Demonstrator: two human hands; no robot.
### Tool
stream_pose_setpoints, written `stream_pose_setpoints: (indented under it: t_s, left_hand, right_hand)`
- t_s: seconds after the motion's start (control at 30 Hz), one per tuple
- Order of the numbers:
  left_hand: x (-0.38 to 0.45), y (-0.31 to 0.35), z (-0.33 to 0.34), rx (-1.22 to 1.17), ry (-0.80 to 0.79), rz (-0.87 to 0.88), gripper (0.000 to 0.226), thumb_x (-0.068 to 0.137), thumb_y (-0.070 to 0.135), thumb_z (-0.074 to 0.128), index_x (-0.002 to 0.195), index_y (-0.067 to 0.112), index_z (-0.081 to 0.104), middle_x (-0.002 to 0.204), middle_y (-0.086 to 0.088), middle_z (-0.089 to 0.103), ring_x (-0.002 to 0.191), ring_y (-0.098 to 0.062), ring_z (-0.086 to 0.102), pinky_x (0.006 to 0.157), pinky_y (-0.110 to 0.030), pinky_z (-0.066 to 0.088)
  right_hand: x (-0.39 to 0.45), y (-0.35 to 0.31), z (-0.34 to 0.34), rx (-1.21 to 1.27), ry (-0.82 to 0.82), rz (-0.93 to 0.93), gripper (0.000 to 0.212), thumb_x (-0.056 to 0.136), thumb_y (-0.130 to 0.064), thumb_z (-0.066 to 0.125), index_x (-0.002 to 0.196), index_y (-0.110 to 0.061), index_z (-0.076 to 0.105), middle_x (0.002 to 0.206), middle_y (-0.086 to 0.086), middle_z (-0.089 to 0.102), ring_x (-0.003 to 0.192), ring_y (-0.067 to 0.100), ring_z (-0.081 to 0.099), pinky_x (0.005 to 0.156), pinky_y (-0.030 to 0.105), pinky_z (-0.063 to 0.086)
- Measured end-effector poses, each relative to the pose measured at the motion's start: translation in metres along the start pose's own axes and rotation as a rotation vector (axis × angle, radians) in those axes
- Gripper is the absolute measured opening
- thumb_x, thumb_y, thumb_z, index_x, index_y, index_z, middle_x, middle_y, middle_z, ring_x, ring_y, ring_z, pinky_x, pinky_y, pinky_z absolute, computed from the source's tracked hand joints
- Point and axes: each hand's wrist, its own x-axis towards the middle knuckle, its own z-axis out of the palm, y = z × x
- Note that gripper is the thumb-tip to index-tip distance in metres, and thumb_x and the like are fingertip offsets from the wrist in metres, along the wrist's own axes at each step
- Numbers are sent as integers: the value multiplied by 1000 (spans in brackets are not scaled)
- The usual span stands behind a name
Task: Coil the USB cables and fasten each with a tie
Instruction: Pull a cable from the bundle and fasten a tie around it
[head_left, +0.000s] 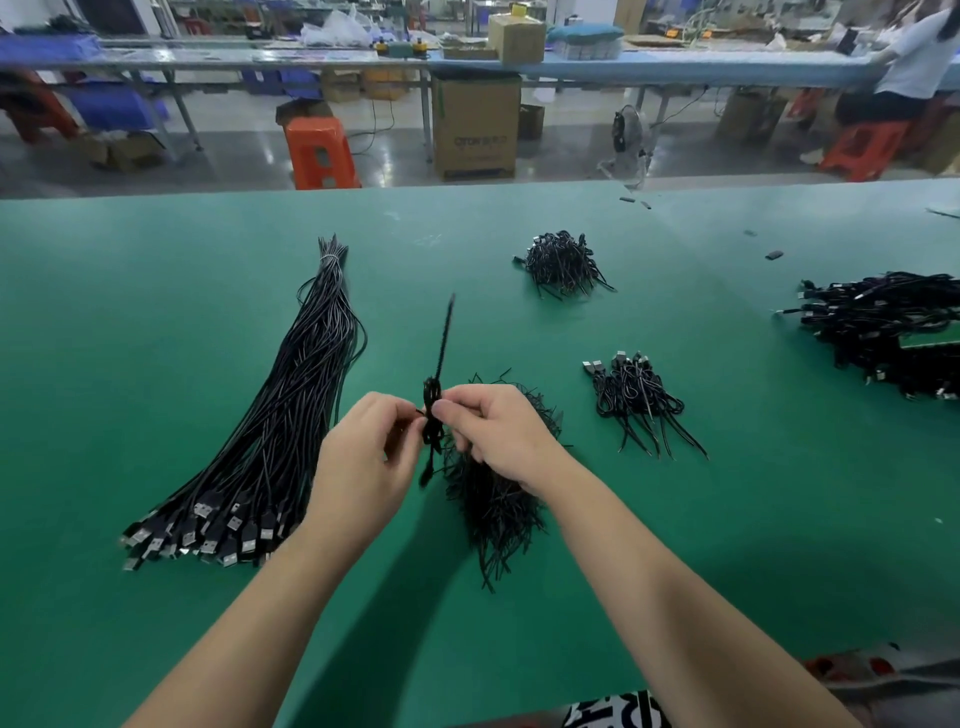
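A coiled black USB cable (432, 415) hangs upright above the green table (156, 312), its loose end blurred and pointing up. My left hand (363, 457) pinches the coil from the left, my right hand (493, 431) pinches it from the right. Whether a tie is between my fingers I cannot tell. A loose heap of black ties (498, 504) lies under my right hand. To the left lies a long bundle of straight USB cables (291, 415), plugs toward me.
Small piles of coiled cables lie at the right (634, 400) and farther back (563, 262). A large heap of cables (888, 332) is at the right edge. Beyond the table stand an orange stool (319, 153), cardboard boxes and a seated person (914, 67).
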Motion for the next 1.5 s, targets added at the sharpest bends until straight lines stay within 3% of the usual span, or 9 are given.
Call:
stream_pose_setpoints:
  t_s: [0.2,0.33,0.43,0.53,0.67,0.83,1.1,1.33,1.5]
  left_hand:
    - [-3,-4,0,240,-23,347,24,97,17,52,86,3,68,85,-9,66,57,-30,61,47,-40,51]
    - [-1,0,0,27,-57,-1,7,93,13,66,86,12,66,78,4,64,60,-15,57,57,-32,50]
    - [5,-4,1,-336,-79,-404,15,94,15,66,81,20,67,58,-3,66,47,-7,56,47,-16,41]
    - [7,-7,1,-445,-93,-507,17,95,14,66,79,20,66,55,-7,66,47,-9,57,46,-15,40]
    - [3,-5,-1,-76,-24,-96,8,94,10,66,86,12,65,74,1,65,61,-12,59,58,-24,46]
    - [-3,-18,0,311,-123,440,12,80,-10,68,89,0,67,87,-14,63,59,-33,56,52,-42,52]
    - [-5,-28,-2,279,-105,435,10,85,-6,65,92,1,68,87,-12,64,56,-31,55,50,-41,50]
    - [-5,-24,-3,245,-52,367,15,82,-7,74,94,3,73,89,-10,66,58,-30,59,49,-38,51]
    - [-7,-22,-3,115,25,260,18,94,25,65,92,9,71,92,-2,58,61,-20,56,53,-34,51]
  right_hand:
    - [-1,-2,-3,152,-83,109,10,97,-28,65,102,-20,62,78,23,71,50,17,44,46,22,38]
    - [-2,-1,-5,358,-166,102,14,104,-10,53,104,-13,67,79,5,74,66,16,61,58,24,50]
    - [-1,0,-7,391,-244,86,31,100,7,50,113,-16,67,88,0,75,73,11,67,70,23,55]
    - [1,0,-4,277,-184,43,28,94,4,63,107,-19,71,89,-1,74,79,10,65,77,23,51]
    - [3,3,0,107,-48,56,12,96,-29,67,88,-27,76,69,-13,65,62,11,54,70,29,47]
    - [-1,2,1,181,-181,169,35,103,-25,57,73,-22,73,56,-11,61,49,9,52,54,25,50]
    - [-4,-1,-4,41,-313,97,37,96,-39,64,86,-3,64,74,0,51,71,13,50,71,26,44]
    - [-6,-1,-2,146,-336,103,20,104,-23,55,96,-21,73,85,-7,64,81,8,56,79,24,49]
    - [-10,-1,-6,311,-338,143,26,103,-8,52,101,-22,74,85,-13,72,79,1,63,75,17,51]
